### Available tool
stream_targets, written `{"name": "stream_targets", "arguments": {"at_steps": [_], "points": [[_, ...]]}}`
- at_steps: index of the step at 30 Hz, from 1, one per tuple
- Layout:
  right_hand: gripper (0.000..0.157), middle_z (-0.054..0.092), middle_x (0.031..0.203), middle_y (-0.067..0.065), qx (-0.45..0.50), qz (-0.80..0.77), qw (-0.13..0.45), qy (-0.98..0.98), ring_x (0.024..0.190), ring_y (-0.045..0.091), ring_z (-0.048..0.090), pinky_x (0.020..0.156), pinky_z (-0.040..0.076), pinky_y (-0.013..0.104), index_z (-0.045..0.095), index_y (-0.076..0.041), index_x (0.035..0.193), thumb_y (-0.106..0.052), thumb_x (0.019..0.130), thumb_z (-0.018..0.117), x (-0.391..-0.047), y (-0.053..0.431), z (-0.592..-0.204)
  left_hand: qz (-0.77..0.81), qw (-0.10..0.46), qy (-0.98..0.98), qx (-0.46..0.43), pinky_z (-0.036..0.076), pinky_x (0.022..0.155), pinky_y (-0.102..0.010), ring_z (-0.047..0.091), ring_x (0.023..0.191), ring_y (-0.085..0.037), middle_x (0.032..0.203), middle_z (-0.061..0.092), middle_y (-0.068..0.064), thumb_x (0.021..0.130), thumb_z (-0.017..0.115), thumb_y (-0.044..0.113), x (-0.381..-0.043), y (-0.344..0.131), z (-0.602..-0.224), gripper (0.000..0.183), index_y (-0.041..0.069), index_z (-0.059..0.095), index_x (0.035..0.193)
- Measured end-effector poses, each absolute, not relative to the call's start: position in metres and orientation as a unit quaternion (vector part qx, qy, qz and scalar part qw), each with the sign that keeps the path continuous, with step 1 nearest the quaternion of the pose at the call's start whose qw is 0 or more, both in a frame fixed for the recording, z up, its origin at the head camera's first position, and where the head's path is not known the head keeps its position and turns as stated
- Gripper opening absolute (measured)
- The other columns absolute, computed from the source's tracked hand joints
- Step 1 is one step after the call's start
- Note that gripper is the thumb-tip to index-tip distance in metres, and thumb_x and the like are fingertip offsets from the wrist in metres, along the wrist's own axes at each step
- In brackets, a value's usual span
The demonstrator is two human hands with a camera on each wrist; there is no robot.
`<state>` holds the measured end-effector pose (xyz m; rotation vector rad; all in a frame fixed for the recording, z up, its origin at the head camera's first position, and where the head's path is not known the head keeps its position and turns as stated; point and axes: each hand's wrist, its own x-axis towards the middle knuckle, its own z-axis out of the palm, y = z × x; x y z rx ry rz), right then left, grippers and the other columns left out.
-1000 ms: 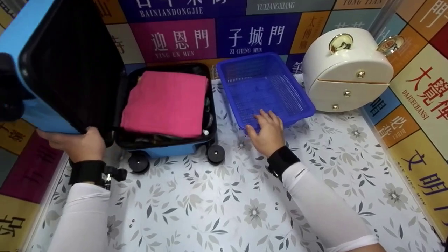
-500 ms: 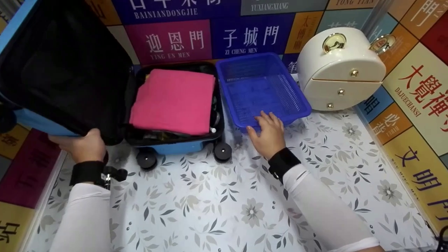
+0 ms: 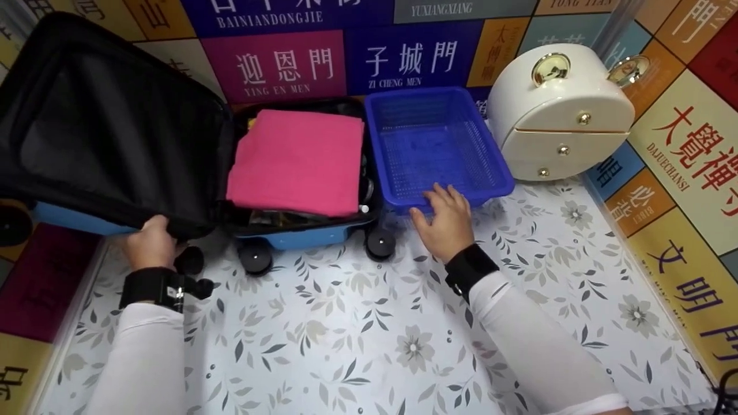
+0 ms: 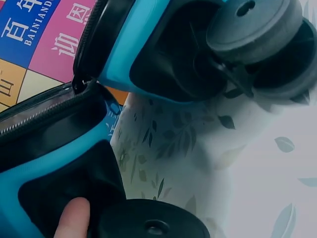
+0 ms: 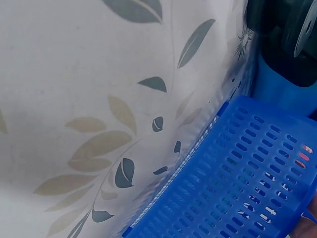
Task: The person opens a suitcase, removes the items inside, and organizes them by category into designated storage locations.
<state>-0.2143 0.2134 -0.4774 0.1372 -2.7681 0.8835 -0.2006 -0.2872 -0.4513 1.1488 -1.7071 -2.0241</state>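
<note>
A small blue suitcase (image 3: 308, 237) with black wheels lies open, and its black-lined lid (image 3: 115, 127) leans out to the left. My left hand (image 3: 151, 245) grips the lid at its near corner; the thumb (image 4: 74, 218) presses on the black corner piece in the left wrist view. A folded pink cloth (image 3: 300, 164) covers most of what is in the suitcase base. Against the suitcase's right side stands a blue plastic basket (image 3: 429, 144). My right hand (image 3: 445, 225) rests with relaxed fingers at the basket's near rim, thumb spread apart.
A glossy white rounded case (image 3: 568, 118) with gold knobs and handles stands right of the basket. Walls with coloured lettered panels (image 3: 274, 66) close off the back and sides. Leaf-patterned white sheeting (image 3: 323, 328) covers the surface.
The lid has swung farther open, down to the left, with my left hand on it. The suitcase has slid right, up against the basket. My right hand has stayed at the basket's rim.
</note>
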Motion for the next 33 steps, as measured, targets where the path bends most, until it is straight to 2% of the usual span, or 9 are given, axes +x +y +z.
{"name": "stream_targets", "arguments": {"at_steps": [2, 7, 9, 10, 15, 19, 24, 30, 33], "points": [[0.053, 0.05, 0.159, 0.023, 0.045, 0.3, 0.116, -0.946, 0.154, 0.047, 0.035, 0.13, 0.015, 0.06, 0.065, 0.0, 0.139, -0.037, 0.102, 0.065, -0.214, 0.213, -0.477, -0.715, 0.11, -0.571, 0.388, 0.06, 0.1, -0.043, 0.065, 0.103, -0.018, 0.117, 0.058, 0.0, 0.099, 0.063, 0.027, -0.2, -0.289, -0.451, 0.055, 0.005, 0.052, 0.148], [0.053, 0.05, 0.159, 0.023, 0.044, 0.302, 0.116, -0.945, 0.154, 0.047, 0.035, 0.13, 0.014, 0.06, 0.064, 0.0, 0.139, -0.037, 0.102, 0.065, -0.214, 0.212, -0.477, -0.764, 0.064, -0.519, 0.378, 0.054, 0.109, -0.046, 0.061, 0.126, -0.023, 0.141, 0.054, 0.004, 0.1, 0.063, 0.027, -0.197, -0.293, -0.452, 0.066, 0.014, 0.035, 0.159], [0.052, 0.05, 0.159, 0.024, 0.045, 0.302, 0.117, -0.945, 0.153, 0.047, 0.035, 0.13, 0.014, 0.06, 0.064, 0.001, 0.139, -0.036, 0.102, 0.065, -0.214, 0.212, -0.478, -0.777, 0.054, -0.505, 0.373, 0.051, 0.113, -0.047, 0.059, 0.131, -0.023, 0.142, 0.054, 0.004, 0.101, 0.062, 0.027, -0.195, -0.295, -0.453, 0.067, 0.016, 0.031, 0.159], [0.052, 0.051, 0.158, 0.024, 0.045, 0.301, 0.118, -0.945, 0.153, 0.047, 0.035, 0.13, 0.014, 0.06, 0.065, 0.001, 0.139, -0.036, 0.101, 0.065, -0.214, 0.212, -0.478, -0.781, 0.052, -0.502, 0.369, 0.046, 0.118, -0.049, 0.058, 0.132, -0.024, 0.139, 0.054, 0.004, 0.102, 0.062, 0.027, -0.195, -0.295, -0.452, 0.066, 0.016, 0.029, 0.159], [0.054, 0.051, 0.158, 0.023, 0.04, 0.298, 0.12, -0.946, 0.154, 0.047, 0.035, 0.13, 0.014, 0.059, 0.064, 0.001, 0.14, -0.037, 0.101, 0.065, -0.214, 0.214, -0.478, -0.78, 0.041, -0.51, 0.359, 0.044, 0.12, -0.048, 0.054, 0.14, -0.026, 0.13, 0.055, 0.002, 0.103, 0.059, 0.029, -0.2, -0.292, -0.452, 0.069, 0.015, 0.025, 0.162], [0.054, 0.051, 0.158, 0.023, 0.037, 0.299, 0.121, -0.946, 0.154, 0.047, 0.035, 0.131, 0.012, 0.059, 0.064, 0.001, 0.14, -0.037, 0.101, 0.066, -0.215, 0.215, -0.478, -0.786, 0.023, -0.508, 0.351, 0.042, 0.122, -0.048, 0.049, 0.145, -0.027, 0.144, 0.049, 0.004, 0.104, 0.059, 0.031, -0.201, -0.293, -0.451, 0.07, 0.017, 0.025, 0.164], [0.055, 0.05, 0.159, 0.023, 0.037, 0.299, 0.115, -0.947, 0.155, 0.046, 0.034, 0.131, 0.011, 0.059, 0.063, 0.001, 0.14, -0.038, 0.102, 0.064, -0.216, 0.215, -0.478, -0.787, -0.016, -0.501, 0.359, 0.044, 0.12, -0.045, 0.053, 0.138, -0.029, 0.171, 0.021, 0.007, 0.103, 0.06, 0.035, -0.2, -0.302, -0.451, 0.08, 0.026, 0.013, 0.168], [0.055, 0.05, 0.159, 0.023, 0.037, 0.298, 0.114, -0.947, 0.155, 0.047, 0.033, 0.131, 0.009, 0.059, 0.063, 0.001, 0.141, -0.038, 0.102, 0.065, -0.216, 0.216, -0.479, -0.801, -0.054, -0.468, 0.37, 0.06, 0.098, -0.043, 0.072, 0.101, -0.026, 0.175, 0.008, 0.012, 0.102, 0.062, 0.036, -0.204, -0.311, -0.451, 0.085, 0.034, 0.009, 0.168], [0.055, 0.05, 0.159, 0.023, 0.035, 0.299, 0.117, -0.946, 0.155, 0.047, 0.033, 0.131, 0.009, 0.059, 0.063, 0.001, 0.141, -0.038, 0.101, 0.065, -0.216, 0.218, -0.48, -0.805, -0.072, -0.46, 0.368, 0.062, 0.093, -0.042, 0.072, 0.103, -0.025, 0.176, 0.005, 0.011, 0.102, 0.06, 0.038, -0.206, -0.312, -0.454, 0.084, 0.038, 0.008, 0.167]]}}
